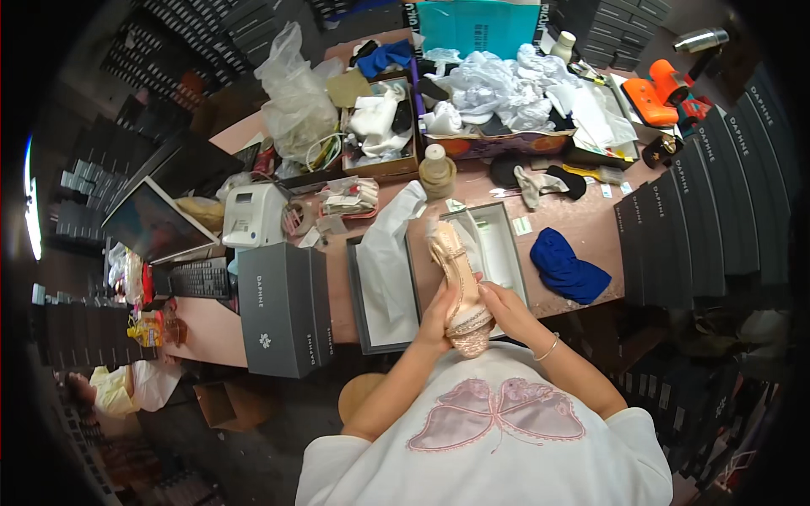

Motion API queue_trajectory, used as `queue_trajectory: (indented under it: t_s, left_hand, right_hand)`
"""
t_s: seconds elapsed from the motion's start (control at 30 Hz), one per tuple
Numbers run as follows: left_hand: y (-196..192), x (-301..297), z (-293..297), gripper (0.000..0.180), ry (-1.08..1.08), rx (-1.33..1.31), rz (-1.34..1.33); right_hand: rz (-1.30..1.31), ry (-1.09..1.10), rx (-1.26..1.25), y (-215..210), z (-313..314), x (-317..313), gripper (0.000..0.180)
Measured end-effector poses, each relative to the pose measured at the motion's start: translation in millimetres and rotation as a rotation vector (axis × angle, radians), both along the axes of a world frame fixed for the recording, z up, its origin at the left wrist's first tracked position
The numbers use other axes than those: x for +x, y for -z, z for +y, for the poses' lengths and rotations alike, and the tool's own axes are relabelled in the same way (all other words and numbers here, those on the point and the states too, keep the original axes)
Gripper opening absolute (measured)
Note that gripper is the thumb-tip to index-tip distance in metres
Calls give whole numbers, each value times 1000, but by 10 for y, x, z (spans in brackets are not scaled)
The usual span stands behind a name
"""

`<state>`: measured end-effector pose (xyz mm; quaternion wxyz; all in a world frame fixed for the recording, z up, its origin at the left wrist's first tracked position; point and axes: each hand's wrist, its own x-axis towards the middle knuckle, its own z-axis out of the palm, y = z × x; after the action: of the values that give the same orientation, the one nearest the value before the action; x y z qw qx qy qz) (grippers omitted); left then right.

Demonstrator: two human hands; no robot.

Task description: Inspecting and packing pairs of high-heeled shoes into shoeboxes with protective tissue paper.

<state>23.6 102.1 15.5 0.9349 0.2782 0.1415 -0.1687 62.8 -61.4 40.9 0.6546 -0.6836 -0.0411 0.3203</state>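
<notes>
Beige strappy high-heeled sandal [458, 282] held in 2 hands above the near table edge.

Left hand [438, 318] is closed around the sandal's left side near the beaded toe; right hand [499, 305] is closed on the right side, fingers curled under the sole. The grip is judged best kept on the sole and toe, so that straps are not crushed. The heel end points away, over the open grey shoe box [498, 253] lined with white tissue paper [388, 253]. Just left lies the grey box lid [357, 287], then a closed grey shoe box [283, 308]. A crumpled blue cloth [567, 268] lies to the right. Open room is judged scarce: bare pink tabletop [591, 223] shows only beyond the cloth, and farther back it is crowded.
</notes>
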Motion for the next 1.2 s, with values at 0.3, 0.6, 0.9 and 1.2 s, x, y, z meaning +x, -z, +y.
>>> queue_trajectory:
  t_s: [0.3,0.6,0.9,1.2]
  left_hand:
    - [-62,-52,226,54,100,-242,126]
    - [-39,-247,-37,54,194,-233,233]
    - [-9,9,59,58,-231,-5,182]
    - [136,0,242,44,-275,-153,-9]
  right_hand:
    - [-1121,-495,-278,-594,214,1,52]
    - [-1134,-492,-75,-364,331,-241,35]
    - [-1007,-368,-326,-530,227,-189,70]
    - [-633,-191,123,-363,96,-279,57]
